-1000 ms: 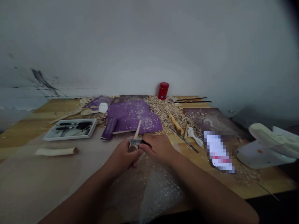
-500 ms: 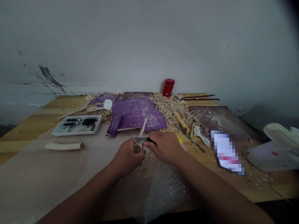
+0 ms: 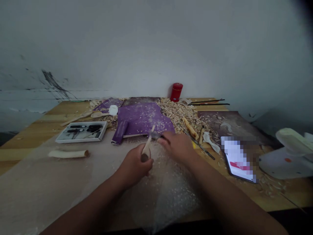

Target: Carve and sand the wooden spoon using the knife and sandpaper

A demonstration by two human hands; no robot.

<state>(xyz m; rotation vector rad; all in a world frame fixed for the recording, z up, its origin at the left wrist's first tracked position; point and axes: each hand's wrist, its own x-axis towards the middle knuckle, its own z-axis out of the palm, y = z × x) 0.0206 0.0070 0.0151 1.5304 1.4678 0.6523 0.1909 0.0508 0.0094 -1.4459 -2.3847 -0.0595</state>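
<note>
My left hand [image 3: 135, 163] is closed round the bowl end of a pale wooden spoon [image 3: 147, 147], whose thin handle points away from me. In my right hand [image 3: 179, 146] is a carving knife [image 3: 154, 135]; fingers wrap its dark handle, and motion blurs the blade. The blade lies against or just beside the spoon's handle; which of the two I cannot tell. Beneath both hands a sheet of clear plastic [image 3: 102, 182] is sprinkled with small shavings.
To the left are a white tray of tools [image 3: 81, 141] and a peeled stick [image 3: 68, 153]. Behind lie purple sandpaper [image 3: 144, 116], wood shavings [image 3: 181, 112] and a red canister [image 3: 176, 92]. A phone [image 3: 238, 160] and a whitish plastic object [image 3: 281, 163] sit at right.
My right hand has moved the knife forward along the spoon's handle, away from the bowl. My left hand keeps its hold on the spoon, nearly in place.
</note>
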